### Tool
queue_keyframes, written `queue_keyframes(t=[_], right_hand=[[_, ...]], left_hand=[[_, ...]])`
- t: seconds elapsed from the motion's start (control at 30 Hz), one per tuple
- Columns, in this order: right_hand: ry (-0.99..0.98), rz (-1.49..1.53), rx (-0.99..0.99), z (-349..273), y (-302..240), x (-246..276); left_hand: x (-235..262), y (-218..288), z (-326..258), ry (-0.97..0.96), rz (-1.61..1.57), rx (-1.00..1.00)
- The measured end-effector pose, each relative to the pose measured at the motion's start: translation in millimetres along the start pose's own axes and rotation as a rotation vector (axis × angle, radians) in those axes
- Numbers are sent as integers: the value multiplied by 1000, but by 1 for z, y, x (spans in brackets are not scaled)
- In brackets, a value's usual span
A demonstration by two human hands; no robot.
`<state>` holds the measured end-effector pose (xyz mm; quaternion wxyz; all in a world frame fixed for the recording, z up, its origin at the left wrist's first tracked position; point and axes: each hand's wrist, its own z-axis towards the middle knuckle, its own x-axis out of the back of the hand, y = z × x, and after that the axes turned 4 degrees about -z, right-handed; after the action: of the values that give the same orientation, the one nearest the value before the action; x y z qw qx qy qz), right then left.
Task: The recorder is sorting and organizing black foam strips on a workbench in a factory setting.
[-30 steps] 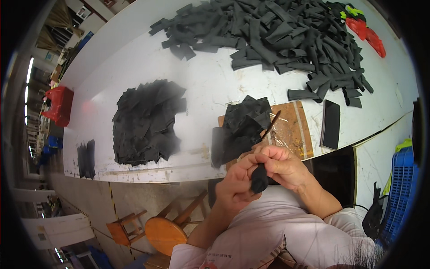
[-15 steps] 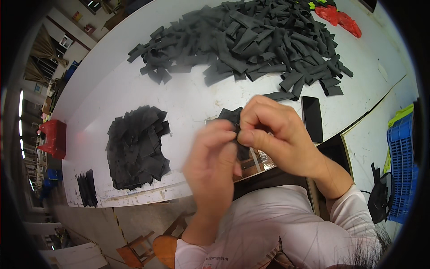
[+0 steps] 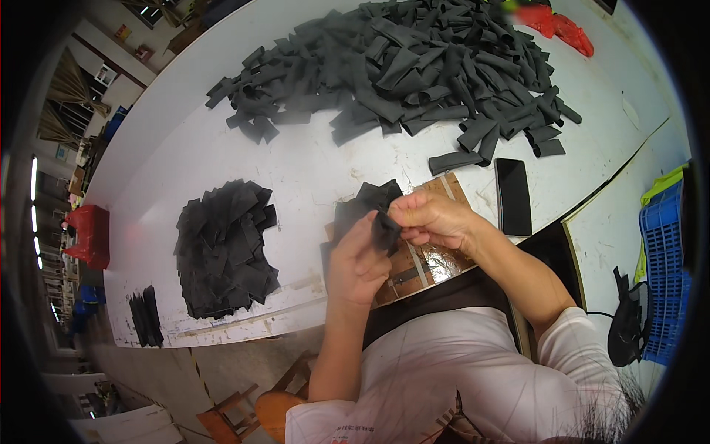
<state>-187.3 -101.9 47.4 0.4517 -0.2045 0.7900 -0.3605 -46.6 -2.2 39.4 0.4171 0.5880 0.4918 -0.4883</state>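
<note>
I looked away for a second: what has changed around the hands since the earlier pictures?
The left hand and right hand moved forward, away from the white shirt, to over the brown board. The thin stick seen beyond them no longer shows. Both still grip a dark fabric piece; the phone and large heap stayed put.

Left hand (image 3: pixel 357 260) and right hand (image 3: pixel 430 217) both grip one small black fabric piece (image 3: pixel 384 232) above a brown rectangular board (image 3: pixel 403 265). A loose pile of black fabric pieces (image 3: pixel 362 203) lies on the board. Flat black rectangular phone (image 3: pixel 513 197) rests on the white smooth-topped table (image 3: pixel 307 170), right of the board.
</note>
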Motion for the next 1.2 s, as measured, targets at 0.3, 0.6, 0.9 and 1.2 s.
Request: queue_keyframes(t=[0.3,0.6,0.9,1.2], right_hand=[[264,-609,486,-15,-3,-4],[320,-1733,796,-33,-23,-37],[216,-1343,952,-32,-9,-6],[245,-1214,757,-33,-22,-24]], left_hand=[[-41,-5,-5,-120,1436,-658],[-35,-20,-12,-66,833,-904],[-65,-18,8,12,1606,-522],[-55,-16,-4,-111,923,-844]])
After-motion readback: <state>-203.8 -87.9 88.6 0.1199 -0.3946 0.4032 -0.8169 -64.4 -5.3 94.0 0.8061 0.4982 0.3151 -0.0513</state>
